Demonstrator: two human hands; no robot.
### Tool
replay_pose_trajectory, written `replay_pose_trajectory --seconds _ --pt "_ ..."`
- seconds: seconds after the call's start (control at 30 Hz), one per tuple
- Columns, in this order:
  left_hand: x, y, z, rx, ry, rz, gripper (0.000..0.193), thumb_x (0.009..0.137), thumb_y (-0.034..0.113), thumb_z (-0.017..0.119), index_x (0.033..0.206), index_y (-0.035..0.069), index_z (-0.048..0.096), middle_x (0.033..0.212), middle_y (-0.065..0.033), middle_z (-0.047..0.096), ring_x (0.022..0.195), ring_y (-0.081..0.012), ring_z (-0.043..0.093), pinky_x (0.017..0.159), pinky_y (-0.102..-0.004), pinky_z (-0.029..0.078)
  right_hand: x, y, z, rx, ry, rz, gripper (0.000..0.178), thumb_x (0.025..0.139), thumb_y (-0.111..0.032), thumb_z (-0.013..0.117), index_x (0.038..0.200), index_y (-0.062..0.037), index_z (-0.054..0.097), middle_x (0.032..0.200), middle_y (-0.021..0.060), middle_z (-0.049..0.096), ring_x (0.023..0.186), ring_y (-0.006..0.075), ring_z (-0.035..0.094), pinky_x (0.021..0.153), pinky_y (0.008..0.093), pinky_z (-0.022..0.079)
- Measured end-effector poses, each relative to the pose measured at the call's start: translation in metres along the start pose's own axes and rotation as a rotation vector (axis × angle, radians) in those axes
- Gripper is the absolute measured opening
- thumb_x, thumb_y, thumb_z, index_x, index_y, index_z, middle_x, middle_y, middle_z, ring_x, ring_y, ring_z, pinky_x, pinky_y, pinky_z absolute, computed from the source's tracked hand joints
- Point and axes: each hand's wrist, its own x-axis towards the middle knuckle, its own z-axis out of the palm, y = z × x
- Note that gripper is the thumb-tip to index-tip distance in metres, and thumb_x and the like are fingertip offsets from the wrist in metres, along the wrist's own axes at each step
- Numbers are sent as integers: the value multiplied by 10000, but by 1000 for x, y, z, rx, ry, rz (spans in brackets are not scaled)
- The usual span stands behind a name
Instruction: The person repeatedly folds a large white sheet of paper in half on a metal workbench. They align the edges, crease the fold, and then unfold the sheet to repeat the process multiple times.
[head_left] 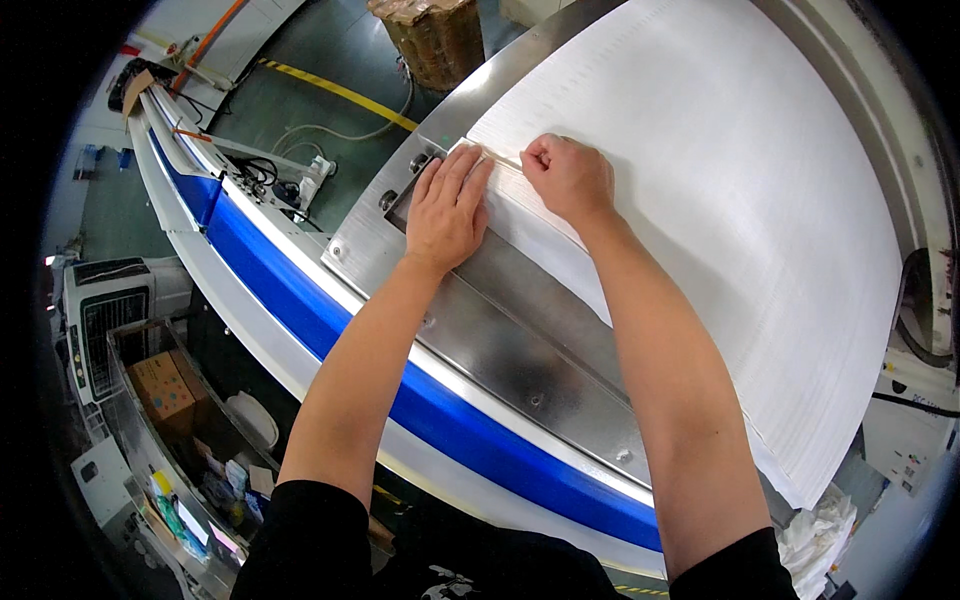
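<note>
A wide stack of large white sheets (740, 200) lies on a metal table (480, 320). At the stack's near left corner my left hand (446, 212) rests palm down, its fingers stretched out over the edge of the sheets. My right hand (570, 178) is closed into a loose fist on top of the stack, a little right of the left one. Its curled fingers touch the sheets close to their front edge; whether anything is pinched in them is hidden. Between the two hands the layered edges of the sheets show, and a strip of white paper (540, 240) hangs lower along the front.
A blue and white rail (275, 275) runs along the table's near side. To the left stand a white air cooler (115, 310) and a metal cart (150, 440) with a cardboard box (163, 393). A brown wrapped roll (430, 40) stands on the floor beyond. Crumpled plastic (815, 540) lies at lower right.
</note>
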Motion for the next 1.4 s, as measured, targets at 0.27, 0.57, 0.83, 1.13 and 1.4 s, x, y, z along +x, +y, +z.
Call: replay_pose_trajectory --seconds 0.27,0.57,0.83,1.13,1.4 --pt "-5 -2 -5 18 18 -22 398 723 102 603 1116 117 538 1239 -71 518 1194 -244 474 1001 -419 352 4 0 -2 8 1 18 149 792 -266 612 766 -127 658 756 87 670 689 302 645 628 412 511" --pt "18 -27 -28 35 -256 423 326 675 158 644 983 89 562 1103 -88 579 1059 -248 554 956 -398 400 -37 -11 -18 219 3 -17 230 838 -297 592 905 -88 660 789 111 665 691 283 634 637 385 503" --pt "58 14 -63 321 -837 320 581 665 93 640 1226 135 493 1170 -128 547 1083 -273 541 1013 -428 338 -261 71 -130 -290 -34 458 347 913 -369 444 871 -104 664 828 143 651 802 323 616 737 460 465" --pt "64 15 9 737 -979 413 373 761 53 590 1115 166 625 1038 -95 620 1005 -267 587 888 -424 435 -517 271 -312 -667 51 859 556 953 -449 342 728 -85 698 710 139 658 755 299 636 969 474 344" --pt "44 -100 41 815 -945 195 324 858 24 465 1167 60 555 1156 -115 563 1079 -290 528 981 -397 367 -634 373 -407 -810 -181 1112 584 963 -463 249 887 -93 694 922 142 671 942 276 620 1054 474 272"
